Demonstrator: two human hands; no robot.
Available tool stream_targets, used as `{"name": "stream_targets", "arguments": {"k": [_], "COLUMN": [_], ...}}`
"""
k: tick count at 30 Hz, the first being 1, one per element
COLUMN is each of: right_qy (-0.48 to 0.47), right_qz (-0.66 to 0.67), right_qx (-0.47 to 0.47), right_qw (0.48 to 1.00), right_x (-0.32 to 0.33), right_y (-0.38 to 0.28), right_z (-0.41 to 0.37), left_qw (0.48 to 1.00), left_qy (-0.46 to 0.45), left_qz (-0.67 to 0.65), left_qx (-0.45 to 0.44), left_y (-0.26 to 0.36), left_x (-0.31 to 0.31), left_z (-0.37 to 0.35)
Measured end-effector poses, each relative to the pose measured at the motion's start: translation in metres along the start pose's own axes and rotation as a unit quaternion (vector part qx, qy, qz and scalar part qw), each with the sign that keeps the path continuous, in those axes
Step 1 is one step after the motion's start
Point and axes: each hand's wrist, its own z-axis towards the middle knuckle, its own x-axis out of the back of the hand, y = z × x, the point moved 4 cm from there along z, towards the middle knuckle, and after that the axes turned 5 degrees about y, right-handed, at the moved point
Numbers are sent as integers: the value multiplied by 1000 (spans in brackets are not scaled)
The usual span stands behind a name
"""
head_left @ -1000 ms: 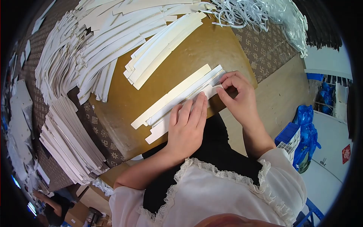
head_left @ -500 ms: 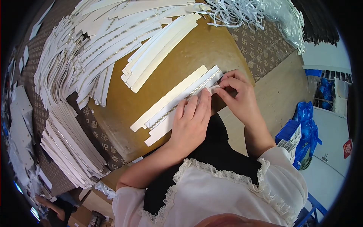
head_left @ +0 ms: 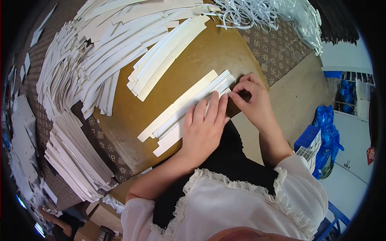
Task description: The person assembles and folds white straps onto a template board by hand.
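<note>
A white zipper tape (head_left: 189,107) with metal teeth lies slantwise on the brown board, between two cream strips. The upper cream strip (head_left: 177,105) sits along its far edge. The lower cream strip (head_left: 168,143) runs along its near edge, partly hidden under my left hand (head_left: 204,128). That hand lies flat with fingers stretched out, pressing on the tape and the lower strip. At the strips' right end, my right hand (head_left: 250,96) is closed in a pinch, thumb and forefinger at the lower strip's tip; the exact grip is small to see.
The brown board (head_left: 217,48) rests on a patterned cloth. A small stack of cream strips (head_left: 167,58) lies farther back. Large heaps of zipper tapes (head_left: 116,52) fill the left side, with a bundle (head_left: 78,160) below. Curled white ribbons (head_left: 245,14) lie at the back.
The white end pinched by my right hand was raised and folded; it now lies flatter along the tape. My left fingers have shifted slightly. The right hand has moved a little left.
</note>
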Motion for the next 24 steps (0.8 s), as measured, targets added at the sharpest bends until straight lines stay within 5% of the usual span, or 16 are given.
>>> {"name": "stream_targets", "arguments": {"k": [6, 9, 13, 24], "right_qy": [19, 71, -19, -16], "right_qz": [-41, -15, -21, -122], "right_qx": [43, 208, 201, 210], "right_qw": [998, 975, 979, 970], "right_x": [7, 3, -17, -22], "right_y": [-6, -15, -16, -21], "right_z": [-6, -21, -38, -40], "left_qw": [1000, 1000, 999, 998], "left_qy": [7, 10, 7, 9], "left_qz": [-4, -13, 25, 23], "left_qx": [20, 21, -24, 65], "left_y": [1, 1, 0, -28], "left_x": [-4, -4, -10, 47], "left_z": [5, 4, -6, -107]}}
